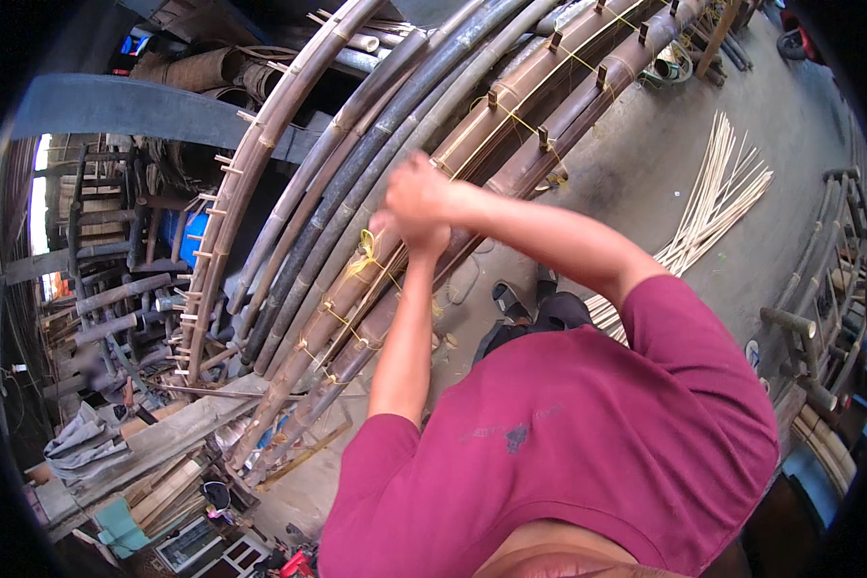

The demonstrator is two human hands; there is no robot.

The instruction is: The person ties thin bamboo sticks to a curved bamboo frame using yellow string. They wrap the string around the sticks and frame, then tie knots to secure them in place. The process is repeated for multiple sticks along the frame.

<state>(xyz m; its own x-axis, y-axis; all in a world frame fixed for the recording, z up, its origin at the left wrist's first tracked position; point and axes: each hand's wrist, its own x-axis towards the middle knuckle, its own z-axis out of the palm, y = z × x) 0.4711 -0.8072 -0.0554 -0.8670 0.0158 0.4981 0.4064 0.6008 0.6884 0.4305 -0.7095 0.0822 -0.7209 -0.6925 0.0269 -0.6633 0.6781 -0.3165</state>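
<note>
Two long brown bamboo poles point(525, 79) run side by side beneath my arms, with short dark pegs standing on their far stretch. Yellow string point(364, 254) is wound across them at several spots, with a loose bunch just left of my hands. My right hand point(424, 189) is closed and slightly blurred, held over the poles. Pressed close under it is my left hand point(410, 231), its fingers curled and partly hidden. What either hand grips is too small and smeared to make out.
More dark bamboo poles point(356, 159) lie beyond, beside a pole with light pegs point(223, 212). Thin pale sticks point(708, 207) are spread on the floor at right. A grey cloth point(85, 443) rests on a plank at left. A bamboo frame point(814, 318) stands far right.
</note>
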